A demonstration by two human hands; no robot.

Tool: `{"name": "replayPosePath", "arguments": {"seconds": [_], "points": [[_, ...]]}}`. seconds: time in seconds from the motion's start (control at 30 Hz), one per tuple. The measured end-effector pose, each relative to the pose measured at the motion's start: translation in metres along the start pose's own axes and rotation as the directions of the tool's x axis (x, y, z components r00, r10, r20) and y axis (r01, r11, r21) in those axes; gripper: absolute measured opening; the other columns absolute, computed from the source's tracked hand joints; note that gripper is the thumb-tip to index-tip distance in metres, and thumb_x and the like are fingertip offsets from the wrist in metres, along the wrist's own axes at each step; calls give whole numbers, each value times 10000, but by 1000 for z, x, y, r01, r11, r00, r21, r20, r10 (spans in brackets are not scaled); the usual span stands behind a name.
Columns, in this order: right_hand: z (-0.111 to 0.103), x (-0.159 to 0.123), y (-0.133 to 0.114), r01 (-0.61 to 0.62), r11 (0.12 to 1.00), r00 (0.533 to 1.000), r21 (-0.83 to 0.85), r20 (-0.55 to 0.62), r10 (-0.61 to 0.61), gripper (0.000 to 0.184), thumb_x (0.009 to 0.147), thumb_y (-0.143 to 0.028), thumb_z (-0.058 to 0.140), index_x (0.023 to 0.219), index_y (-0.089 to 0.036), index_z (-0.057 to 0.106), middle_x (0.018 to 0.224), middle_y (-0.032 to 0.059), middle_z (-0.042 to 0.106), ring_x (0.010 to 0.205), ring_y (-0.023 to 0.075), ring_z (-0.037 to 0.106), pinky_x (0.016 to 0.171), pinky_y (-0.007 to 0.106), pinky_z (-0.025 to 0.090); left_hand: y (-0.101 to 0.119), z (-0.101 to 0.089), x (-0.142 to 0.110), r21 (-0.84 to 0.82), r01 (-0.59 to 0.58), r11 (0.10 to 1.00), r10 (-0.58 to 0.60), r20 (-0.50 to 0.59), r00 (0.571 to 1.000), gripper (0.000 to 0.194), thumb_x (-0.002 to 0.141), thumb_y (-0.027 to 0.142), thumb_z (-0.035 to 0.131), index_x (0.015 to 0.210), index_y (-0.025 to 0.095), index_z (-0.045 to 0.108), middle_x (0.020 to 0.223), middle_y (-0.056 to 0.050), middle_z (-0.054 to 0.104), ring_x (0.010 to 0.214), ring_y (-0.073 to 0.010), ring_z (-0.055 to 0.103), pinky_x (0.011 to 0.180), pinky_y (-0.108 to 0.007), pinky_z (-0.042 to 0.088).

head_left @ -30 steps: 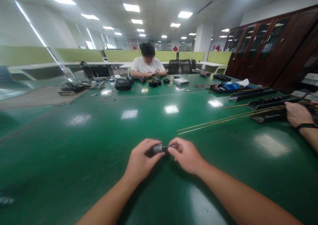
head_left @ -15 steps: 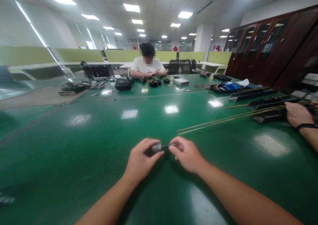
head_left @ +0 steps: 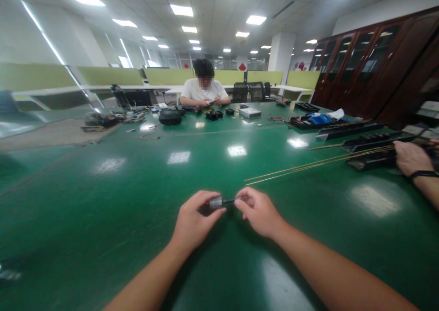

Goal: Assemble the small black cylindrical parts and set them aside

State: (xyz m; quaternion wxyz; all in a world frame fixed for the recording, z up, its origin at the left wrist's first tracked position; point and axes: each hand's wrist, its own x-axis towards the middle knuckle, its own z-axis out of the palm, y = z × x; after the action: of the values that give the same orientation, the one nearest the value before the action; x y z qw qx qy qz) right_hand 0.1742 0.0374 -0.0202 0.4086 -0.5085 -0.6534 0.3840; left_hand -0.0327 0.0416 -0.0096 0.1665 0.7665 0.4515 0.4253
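My left hand (head_left: 193,219) is closed around a short silver-grey metal cylinder (head_left: 216,203), thumb below and fingers above. From the cylinder's right end a thin dark rod (head_left: 229,201) sticks out. The rod's far end is pinched between the thumb and fingers of my right hand (head_left: 258,212), which partly cover it. Cylinder and rod lie in line, roughly level, just over the green tabletop (head_left: 144,247). Whether the two are one piece cannot be made out.
Long thin brass-coloured rods (head_left: 291,169) reach in from the right over black metal channels (head_left: 370,158), beside another person's hand (head_left: 413,158). Across the table sits a person in white (head_left: 202,93). Toward the back are a black case (head_left: 170,116) and a white box (head_left: 250,113).
My right hand has shifted slightly up and to the right, and a little more of the rod shows. My left hand and the cylinder have hardly moved.
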Motion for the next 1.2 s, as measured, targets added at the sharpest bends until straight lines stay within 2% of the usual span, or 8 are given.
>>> {"name": "replayPosePath", "arguments": {"seconds": [0.47, 0.57, 0.7, 0.83, 1.0, 1.07, 1.2], "points": [[-2, 4, 5, -4, 999, 998, 45, -55, 6, 163, 865, -327, 594, 931, -184, 637, 737, 0, 652, 576, 129, 586, 542, 231, 422, -1, 1, -1, 3, 97, 995, -97, 0, 995, 231, 763, 308, 765, 977, 256, 694, 948, 10, 695, 835, -167, 642, 741, -275, 503], [-3, 4, 3, 9, 992, 995, 130, -100, 5, 182, 877, -354, 593, 916, -179, 626, 687, -8, 625, 564, 131, 580, 557, 237, 433, 0, 0, 0, 12, 111, 994, -110, -10, 994, 225, 766, 326, 757, 966, 244, 693, 938, 0, 696, 827, -179, 641, 738, -292, 505], [-4, 4, 4, 97, 951, 982, 293, -185, -43, 297, 943, -450, 508, 858, -177, 588, 696, -7, 603, 556, 118, 569, 570, 233, 436, 0, -1, 0, 21, 121, 992, -121, -12, 993, 245, 778, 363, 745, 974, 234, 678, 947, -11, 696, 854, -196, 647, 798, -328, 515], [-2, 5, 8, 83, 953, 991, 292, -123, -49, 400, 979, -493, 423, 782, -176, 566, 675, -1, 601, 511, 109, 545, 544, 231, 419, -3, 2, -1, -57, 186, 981, -185, 9, 983, 292, 784, 392, 740, 1001, 224, 641, 945, -11, 700, 866, -200, 669, 846, -353, 533], [2, 5, 9, 72, 986, 997, 149, -34, -68, 375, 983, -452, 443, 771, -176, 582, 575, -28, 561, 501, 111, 539, 568, 226, 417, -9, 6, 0, -239, 211, 948, -218, 1, 976, 377, 793, 389, 724, 1091, 202, 589, 1058, -48, 691, 978, -213, 677, 925, -371, 540], [3, 5, 9, 66, 989, 998, 134, -15, -64, 362, 981, -441, 450, 771, -177, 582, 584, -30, 563, 496, 109, 537, 556, 222, 409, -11, 5, 0, -187, 199, 962, -205, -14, 979, 375, 802, 402, 707, 1105, 203, 612, 1082, -58, 689, 991, -221, 672, 946, -391, 532], [5, 6, 10, 57, 994, 998, 98, -3, -57, 365, 981, -441, 446, 768, -180, 585, 574, -34, 553, 502, 111, 537, 552, 218, 402, -8, -1, -2, 19, 177, 984, -175, -58, 983, 334, 789, 434, 703, 1047, 223, 677, 1058, -53, 699, 985, -239, 662, 959, -428, 518]]}}
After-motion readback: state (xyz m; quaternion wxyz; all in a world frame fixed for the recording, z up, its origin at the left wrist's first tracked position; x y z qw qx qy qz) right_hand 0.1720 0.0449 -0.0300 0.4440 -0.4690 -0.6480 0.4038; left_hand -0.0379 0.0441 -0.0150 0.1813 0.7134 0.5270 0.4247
